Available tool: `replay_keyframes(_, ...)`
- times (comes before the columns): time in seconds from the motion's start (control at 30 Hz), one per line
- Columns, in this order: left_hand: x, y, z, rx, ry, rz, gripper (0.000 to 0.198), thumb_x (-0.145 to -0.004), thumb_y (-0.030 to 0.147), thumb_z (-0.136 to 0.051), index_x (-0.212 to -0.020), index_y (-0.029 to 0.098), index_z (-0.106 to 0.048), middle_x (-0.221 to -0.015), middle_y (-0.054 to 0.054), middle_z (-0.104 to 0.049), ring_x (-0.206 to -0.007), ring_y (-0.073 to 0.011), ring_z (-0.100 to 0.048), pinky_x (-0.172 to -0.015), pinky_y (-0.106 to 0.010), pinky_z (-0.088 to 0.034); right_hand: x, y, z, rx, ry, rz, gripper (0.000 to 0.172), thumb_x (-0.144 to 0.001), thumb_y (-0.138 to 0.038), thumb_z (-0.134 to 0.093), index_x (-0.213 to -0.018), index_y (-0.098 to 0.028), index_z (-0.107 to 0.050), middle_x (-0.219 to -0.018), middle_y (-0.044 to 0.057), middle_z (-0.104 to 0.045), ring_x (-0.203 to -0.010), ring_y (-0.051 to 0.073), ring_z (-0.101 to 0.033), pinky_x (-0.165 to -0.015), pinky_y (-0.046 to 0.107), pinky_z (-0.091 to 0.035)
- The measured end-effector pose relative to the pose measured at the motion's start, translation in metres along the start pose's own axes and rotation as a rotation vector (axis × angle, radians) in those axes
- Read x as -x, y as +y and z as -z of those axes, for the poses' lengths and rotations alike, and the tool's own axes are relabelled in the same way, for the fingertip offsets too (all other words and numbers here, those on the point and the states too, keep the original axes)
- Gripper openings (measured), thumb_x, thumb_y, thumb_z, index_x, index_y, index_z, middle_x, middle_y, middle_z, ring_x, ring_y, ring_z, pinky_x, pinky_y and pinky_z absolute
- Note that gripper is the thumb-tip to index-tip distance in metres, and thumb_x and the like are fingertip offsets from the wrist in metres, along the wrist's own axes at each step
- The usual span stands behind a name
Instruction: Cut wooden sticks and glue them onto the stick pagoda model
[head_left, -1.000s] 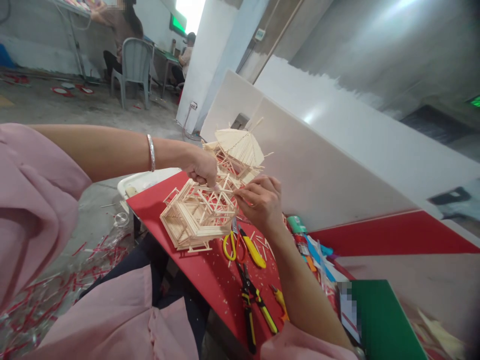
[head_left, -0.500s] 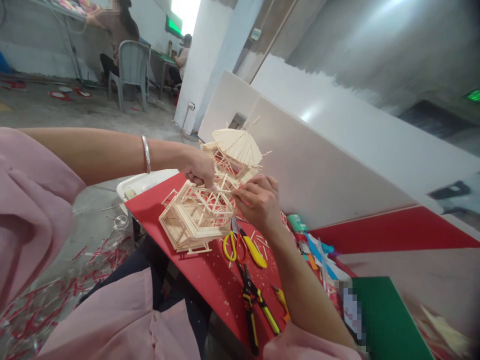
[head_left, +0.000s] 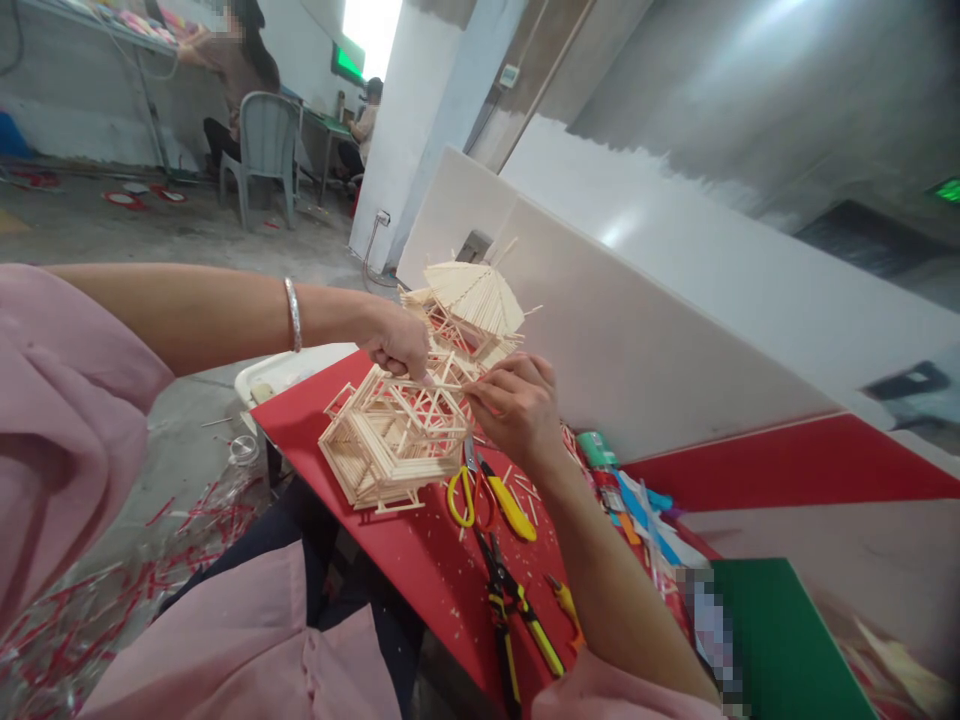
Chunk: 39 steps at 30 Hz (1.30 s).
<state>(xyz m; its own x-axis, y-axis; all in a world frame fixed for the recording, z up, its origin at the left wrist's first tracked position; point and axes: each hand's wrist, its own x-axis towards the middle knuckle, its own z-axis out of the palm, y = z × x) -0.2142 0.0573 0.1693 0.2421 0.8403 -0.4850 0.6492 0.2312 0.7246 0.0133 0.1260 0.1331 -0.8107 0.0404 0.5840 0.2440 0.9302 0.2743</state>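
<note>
A hexagonal model built of thin wooden sticks (head_left: 397, 435) stands on the red tabletop, its top an open lattice. My left hand (head_left: 397, 340) reaches over it from the left. Its fingers are curled, with thumb and index fingertip down on the upper lattice. From the right, my right hand (head_left: 521, 400) pinches the end of a thin wooden stick (head_left: 450, 387) that lies along the lattice top; its exact hold is partly hidden by the fingers. Behind, a second stick structure carries a fan-shaped pointed roof (head_left: 476, 295).
On the red table (head_left: 427, 560) lie yellow-handled scissors (head_left: 461, 495), a yellow cutter (head_left: 514, 508), black-and-yellow pliers (head_left: 517, 600) and stick scraps. A green can (head_left: 595, 450) is at right. A white partition (head_left: 600, 320) rises behind. Two people sit in the background.
Both hands stay almost in the same place on the model. The whole view has shifted very slightly; nothing is visibly taken up or let go.
</note>
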Motion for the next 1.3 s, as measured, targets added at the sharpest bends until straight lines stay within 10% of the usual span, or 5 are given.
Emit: replay_keyframes(1.3, -0.0066, -0.0052, 0.0003, 0.016, 0.030, -0.009, 0.046, -0.076, 0.033, -0.077, -0.047, 0.017, -0.046, -0.041, 0.003, -0.035, -0.048, -0.0080, -0.026, -0.050, -0.027, -0.015, 0.0010, 0.0030, -0.0040, -0.024, 0.067, 0.062, 0.012, -0.086, -0.019, -0.069, -0.076, -0.025, -0.072, -0.074, -0.002, -0.073, -0.081, 0.018, -0.059, -0.087, 0.038, -0.040)
